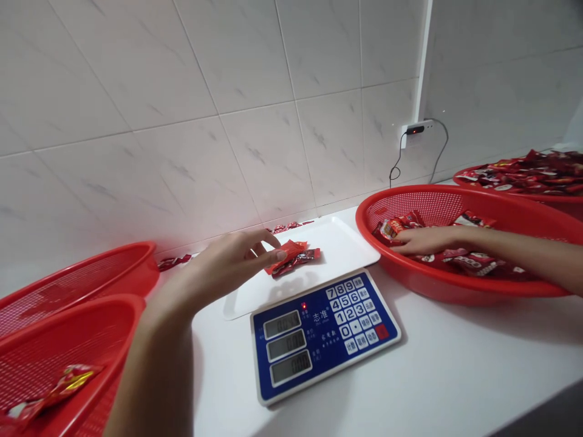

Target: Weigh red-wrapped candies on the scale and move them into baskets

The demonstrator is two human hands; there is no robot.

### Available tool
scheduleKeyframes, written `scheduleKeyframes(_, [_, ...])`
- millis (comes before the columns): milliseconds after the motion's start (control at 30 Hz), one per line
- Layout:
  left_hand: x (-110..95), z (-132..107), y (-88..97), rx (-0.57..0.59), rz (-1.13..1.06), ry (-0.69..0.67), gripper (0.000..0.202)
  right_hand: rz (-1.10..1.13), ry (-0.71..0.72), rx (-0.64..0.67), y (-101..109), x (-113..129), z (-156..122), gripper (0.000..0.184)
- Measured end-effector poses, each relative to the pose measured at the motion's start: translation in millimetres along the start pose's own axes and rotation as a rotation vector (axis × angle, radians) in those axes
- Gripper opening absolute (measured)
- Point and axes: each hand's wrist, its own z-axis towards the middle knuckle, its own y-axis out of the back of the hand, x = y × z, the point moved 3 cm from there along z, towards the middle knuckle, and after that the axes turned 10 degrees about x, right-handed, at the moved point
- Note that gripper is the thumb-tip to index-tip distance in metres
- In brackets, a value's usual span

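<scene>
My left hand hovers over the white weighing tray of an electronic scale, fingers curled and fingertips touching a small pile of red snack packets on the tray. My right hand reaches into a red mesh basket on the right, fingers lying flat on the red packets inside. The scale's blue panel has three displays, a keypad and a lit red dot.
Two red baskets stand at the left, the near one holding a packet. Another basket full of packets sits at the far right. Loose packets lie by the tiled wall. A wall socket with a plugged cable is behind.
</scene>
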Motion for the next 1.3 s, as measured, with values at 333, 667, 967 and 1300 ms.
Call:
scheduleKeyframes(333, [-15.9,1.4,9.6,-0.258,-0.325,-0.216,0.051,0.176,0.418,0.015,12.6,118.7,-22.5,0.037])
scheduleKeyframes(667, [6.2,13.3,5.0,-0.169,-0.386,-0.084,0.034,0.170,0.494,0.046,-16.4,151.8,20.1,0.027])
scheduleKeyframes(967, [-12.5,11.8,4.1,-0.292,-0.448,-0.165,0.032,0.256,0.542,-0.247,-13.5,149.9,10.9,0.024])
scheduleKeyframes(1300, [-10.7,5.4,4.9,-0.299,-0.663,-0.303,0.030,0.605,0.610,-0.007,-8.5,133.0,23.4,0.049])
